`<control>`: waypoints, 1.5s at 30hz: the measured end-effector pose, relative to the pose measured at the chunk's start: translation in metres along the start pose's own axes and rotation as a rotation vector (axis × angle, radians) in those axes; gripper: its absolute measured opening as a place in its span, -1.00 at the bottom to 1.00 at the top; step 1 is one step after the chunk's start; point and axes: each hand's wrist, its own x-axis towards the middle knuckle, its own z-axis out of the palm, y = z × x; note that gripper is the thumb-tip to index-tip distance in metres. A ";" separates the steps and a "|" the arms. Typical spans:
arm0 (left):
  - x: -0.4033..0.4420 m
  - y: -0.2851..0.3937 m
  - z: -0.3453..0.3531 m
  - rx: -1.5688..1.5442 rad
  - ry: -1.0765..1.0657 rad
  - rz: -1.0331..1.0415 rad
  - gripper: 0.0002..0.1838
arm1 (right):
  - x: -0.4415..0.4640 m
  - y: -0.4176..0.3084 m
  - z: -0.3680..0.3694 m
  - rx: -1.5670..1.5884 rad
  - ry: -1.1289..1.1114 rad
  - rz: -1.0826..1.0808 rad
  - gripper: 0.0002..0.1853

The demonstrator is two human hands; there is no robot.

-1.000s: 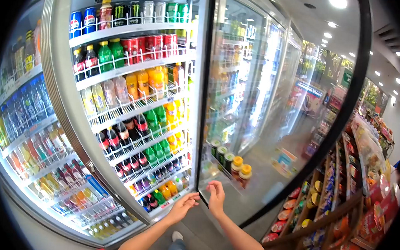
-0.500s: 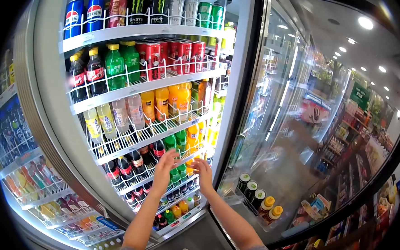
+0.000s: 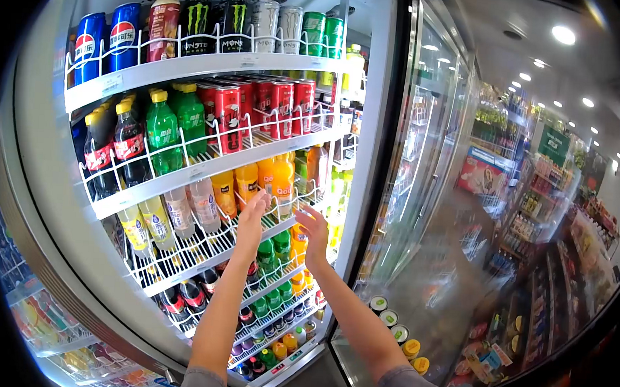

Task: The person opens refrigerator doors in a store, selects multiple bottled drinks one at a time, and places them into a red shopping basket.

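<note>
Both of my hands reach into an upright drinks fridge, in front of its third shelf. My left hand is raised with its fingers stretched out beside the orange juice bottles; whether it touches one I cannot tell. To its right, my right hand has its fingers spread near the shelf's white wire rail, with nothing in them. Between and behind the hands stands a larger orange drink bottle. Below them, green bottles fill part of the lower shelf.
Red cans, green soda bottles and cola bottles line the shelf above. Energy drink cans stand on top. The glass door is swung wide on the right, with cans and yellow-capped bottles low on its inner side.
My hands have risen from in front of the green bottles to the level of the orange bottles. The camera view has shifted, so the shelves look nearer.
</note>
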 end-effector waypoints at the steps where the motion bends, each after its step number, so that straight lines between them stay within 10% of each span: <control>1: 0.012 -0.001 0.001 -0.005 0.004 0.007 -0.42 | 0.009 -0.002 0.004 -0.004 -0.007 -0.005 -0.49; 17: 0.081 -0.076 -0.011 0.235 -0.096 -0.219 -0.37 | 0.133 0.021 0.062 -0.747 -0.008 -0.308 -0.13; 25: 0.069 -0.076 -0.004 0.334 -0.103 -0.064 -0.35 | 0.100 0.010 0.051 -0.708 0.035 -0.288 -0.28; 33: 0.031 -0.035 0.028 0.776 -0.147 0.547 -0.21 | 0.035 -0.072 0.037 -0.507 0.100 -0.496 -0.31; 35: 0.000 -0.010 0.047 0.080 -0.350 0.016 -0.23 | 0.025 -0.086 0.024 -0.408 0.094 -0.423 -0.37; 45: -0.112 -0.041 0.093 -0.745 -0.156 -0.400 -0.44 | -0.084 -0.082 -0.077 -0.266 -0.339 0.188 -0.28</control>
